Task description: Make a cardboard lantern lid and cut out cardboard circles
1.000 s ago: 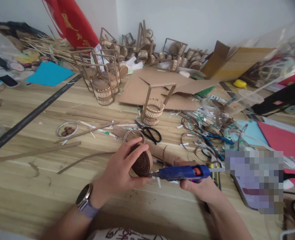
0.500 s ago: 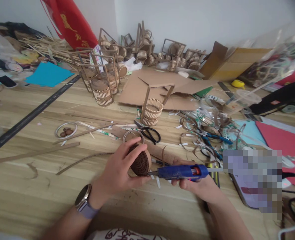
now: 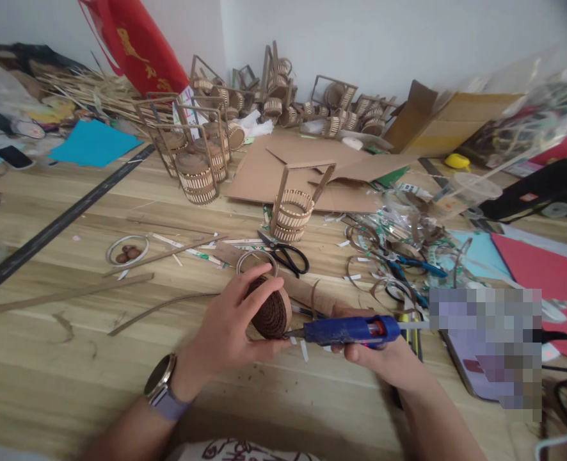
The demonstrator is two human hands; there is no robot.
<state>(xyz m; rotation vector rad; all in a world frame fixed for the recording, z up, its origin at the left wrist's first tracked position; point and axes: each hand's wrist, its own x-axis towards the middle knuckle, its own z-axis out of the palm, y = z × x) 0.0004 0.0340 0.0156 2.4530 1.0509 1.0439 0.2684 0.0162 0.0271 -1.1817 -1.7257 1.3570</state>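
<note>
My left hand (image 3: 233, 320) grips a small round disc (image 3: 268, 315) with a dark brown coiled face and a lighter cardboard-like rim, tilted toward me. In my right hand (image 3: 374, 358) is a blue hot glue gun (image 3: 348, 331), a pale glue stick poking from its back. The gun's nozzle tip meets the disc's lower right edge. Just behind my left fingers lies a ring (image 3: 257, 259), partly covered by them. Black scissors (image 3: 286, 253) rest beyond it. Farther back stands a small basket (image 3: 294, 214) of light slats with a tall brown handle.
Several finished baskets (image 3: 197, 176) stand at the back left, with more along the wall. Flat cardboard (image 3: 259, 169) lies behind. Left are a ring of brown balls (image 3: 128, 254) and brown strips (image 3: 67, 293). Pliers (image 3: 415, 266), scraps and a phone-like device (image 3: 470, 371) lie right.
Almost nothing differs. The disc and the glue gun stay together in nearly the same place, with the nozzle still at the disc's edge.
</note>
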